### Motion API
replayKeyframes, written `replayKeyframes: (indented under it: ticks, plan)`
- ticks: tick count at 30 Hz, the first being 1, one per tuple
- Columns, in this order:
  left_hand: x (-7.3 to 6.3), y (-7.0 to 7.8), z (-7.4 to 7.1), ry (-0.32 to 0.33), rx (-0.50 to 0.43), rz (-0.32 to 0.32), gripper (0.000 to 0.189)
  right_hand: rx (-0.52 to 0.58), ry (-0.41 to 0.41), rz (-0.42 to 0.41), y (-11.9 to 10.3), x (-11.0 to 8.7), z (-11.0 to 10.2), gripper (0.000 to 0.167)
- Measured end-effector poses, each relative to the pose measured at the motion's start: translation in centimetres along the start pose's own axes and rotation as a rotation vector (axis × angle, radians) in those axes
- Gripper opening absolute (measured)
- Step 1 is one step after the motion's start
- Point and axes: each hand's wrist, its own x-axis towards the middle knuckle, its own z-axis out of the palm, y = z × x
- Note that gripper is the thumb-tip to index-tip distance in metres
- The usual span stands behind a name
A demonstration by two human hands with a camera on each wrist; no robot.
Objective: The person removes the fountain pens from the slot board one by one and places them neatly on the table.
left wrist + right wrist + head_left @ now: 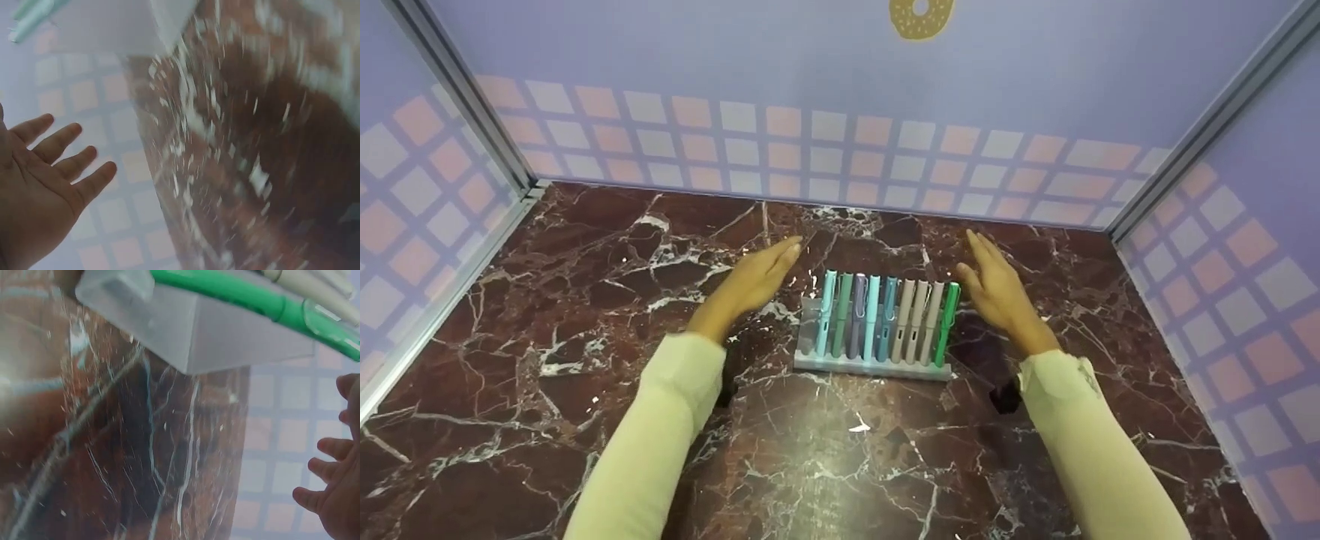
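Note:
A translucent pen stand [873, 367] sits on the marbled table, with a row of several capped pens leaning in it. From left to right they run light blue, green, purple, light blue, blue, several beige, and a bright green pen [947, 324] at the right end. My left hand [754, 281] is left of the stand, fingers straight and apart from it, holding nothing. Over on the right side, my right hand [996, 289] has its fingers extended beside the bright green pen. In the right wrist view the fingertips [323, 469] show below that pen [236, 295], with a gap between.
The dark red marbled table [547, 442] has white veins and glossy glare. A lilac back wall [720, 52] with pink and white squares rises behind it, and side panels [1245, 255] meet it at grey metal corner posts [1200, 120].

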Motion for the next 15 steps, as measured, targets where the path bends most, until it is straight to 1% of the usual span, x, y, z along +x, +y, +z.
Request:
replayKeyframes:
  ticks: [3, 5, 8, 9, 12, 13, 15]
  plan:
    - [-1.7, -0.4, 1.0, 0.044, -0.111, 0.006, 0.059, 0.085, 0.075, 0.033, -0.1, -1.4, 0.1, 0.058]
    - [-2.6, -0.9, 1.7, 0.062, -0.206, -0.004, 0.057, 0.154, 0.100, 0.085, -0.2, -2.5, 0.2, 0.058]
    - [-3.6, -1.8, 2.8, 0.083, -0.420, -0.014, 0.051, 0.272, 0.120, 0.181, -0.5, -4.1, 0.8, 0.058]
    - [-3.8, -2.1, 3.1, 0.095, -0.486, -0.014, 0.049, 0.312, 0.133, 0.200, -0.6, -4.5, 1.1, 0.058]
    - [-4.2, -2.8, 4.0, 0.108, -0.659, -0.007, 0.046, 0.432, 0.175, 0.216, -0.9, -5.6, 2.0, 0.056]
    - [-4.2, -3.0, 4.2, 0.115, -0.692, -0.012, 0.045, 0.466, 0.191, 0.212, -1.0, -5.9, 2.3, 0.055]
    - [-4.4, -3.1, 4.4, 0.137, -0.726, -0.028, 0.045, 0.547, 0.224, 0.202, -1.2, -6.4, 3.0, 0.054]
